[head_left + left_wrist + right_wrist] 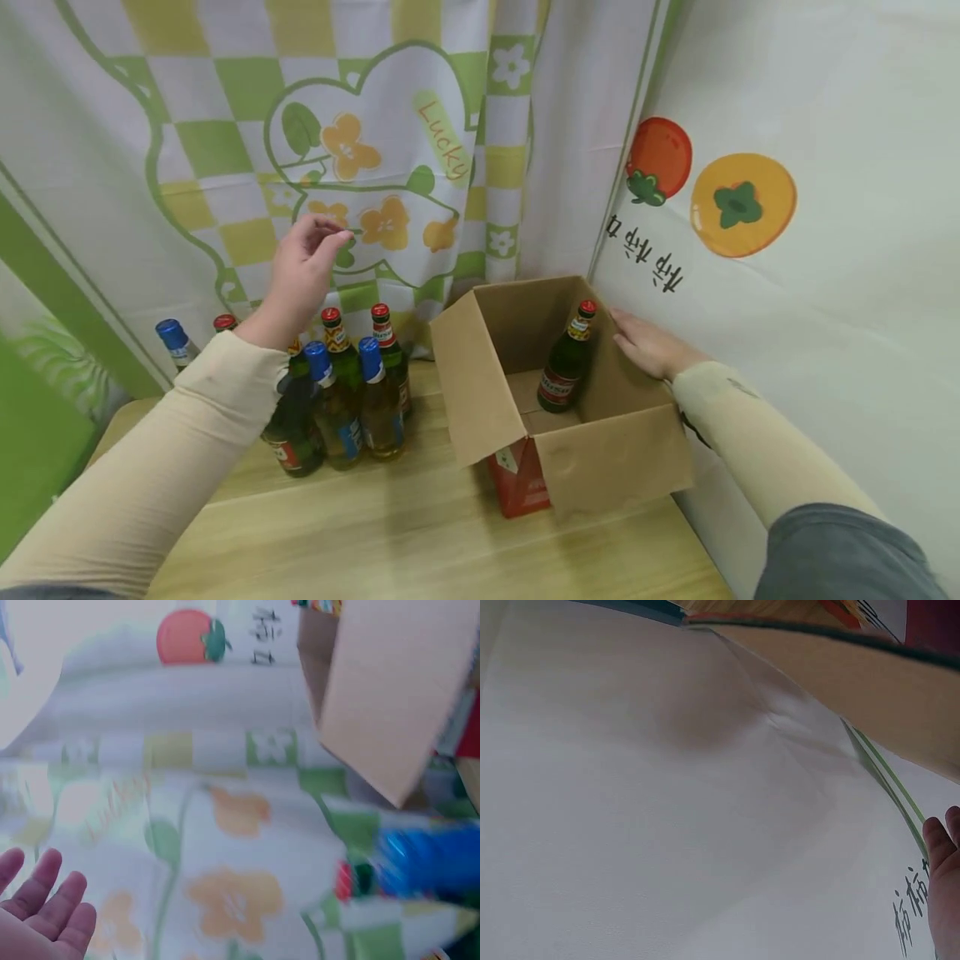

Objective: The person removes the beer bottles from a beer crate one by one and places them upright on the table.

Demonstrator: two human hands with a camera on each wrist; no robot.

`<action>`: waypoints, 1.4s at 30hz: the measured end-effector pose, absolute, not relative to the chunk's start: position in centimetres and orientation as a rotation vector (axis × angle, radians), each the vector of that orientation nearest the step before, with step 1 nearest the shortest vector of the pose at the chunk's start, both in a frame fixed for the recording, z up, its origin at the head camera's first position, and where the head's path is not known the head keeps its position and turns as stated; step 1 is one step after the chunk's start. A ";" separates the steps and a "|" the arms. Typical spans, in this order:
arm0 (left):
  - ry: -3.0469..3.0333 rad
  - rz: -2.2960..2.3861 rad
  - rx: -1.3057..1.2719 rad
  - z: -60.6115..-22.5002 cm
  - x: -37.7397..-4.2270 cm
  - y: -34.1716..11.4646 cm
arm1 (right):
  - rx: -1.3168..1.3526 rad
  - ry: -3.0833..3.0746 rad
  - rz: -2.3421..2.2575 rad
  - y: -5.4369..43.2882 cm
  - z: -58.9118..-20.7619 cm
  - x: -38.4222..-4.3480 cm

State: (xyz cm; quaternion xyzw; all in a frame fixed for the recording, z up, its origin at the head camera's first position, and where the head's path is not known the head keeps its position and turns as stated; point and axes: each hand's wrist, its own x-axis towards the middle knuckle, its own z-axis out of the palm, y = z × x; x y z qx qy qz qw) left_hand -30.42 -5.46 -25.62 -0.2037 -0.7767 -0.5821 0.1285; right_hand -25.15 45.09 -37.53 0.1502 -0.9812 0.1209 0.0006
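My left hand [303, 262] is raised above several beer bottles [347, 427], its fingers loosely bent and nothing held. In the left wrist view, fingers of that hand [52, 915] show at the lower left, apart from a blurred blue cap [431, 859]. An open cardboard box [480, 379] stands to the right of the bottles. One green beer bottle [564, 372] with a red cap stands inside it, leaning slightly. My right hand [651, 343] rests along the box's right side with its fingers extended. The right wrist view shows part of this hand [945, 892] beside the cardboard.
Blue-capped and red-capped bottles stand grouped on the wooden table [352, 533], partly hidden by my left forearm. The box's left and front flaps [615, 458] hang outward. A patterned curtain [247, 167] is behind, and a white printed sheet [840, 250] lies to the right.
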 end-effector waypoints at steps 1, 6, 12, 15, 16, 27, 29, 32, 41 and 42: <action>-2.285 -1.677 -0.618 -25.1 -30.7 -4.5 | 0.468 -3.078 0.379 45.1 -37.6 -25.1; -2.395 -1.668 -0.738 -23.1 -32.4 0.6 | 0.426 -3.087 0.384 45.1 -37.9 -24.5; -2.516 -1.726 -0.847 -22.6 -33.1 7.0 | 0.403 -3.086 0.388 44.9 -38.4 -23.8; -2.562 -1.731 -0.909 -22.5 -32.8 10.2 | 0.395 -3.085 0.396 44.7 -38.4 -23.4; -2.575 -1.730 -0.931 -22.5 -32.6 11.2 | 0.389 -3.089 0.401 44.6 -38.4 -23.3; -2.544 -2.211 -0.837 -26.7 -32.5 18.8 | 0.368 -3.080 0.359 42.5 -37.5 -24.1; -2.529 -2.327 -0.778 -28.0 -32.5 19.4 | 0.370 -3.090 0.358 42.3 -37.7 -24.1; -2.557 -2.328 -0.717 -30.3 -32.7 20.2 | 0.364 -3.100 0.375 42.0 -37.9 -23.9; -3.008 -1.869 -0.861 -35.9 -32.4 20.3 | 0.377 -3.101 0.433 40.5 -37.9 -23.8; -3.048 -1.848 -0.888 -36.3 -32.4 20.2 | 0.384 -3.106 0.435 40.4 -37.9 -23.9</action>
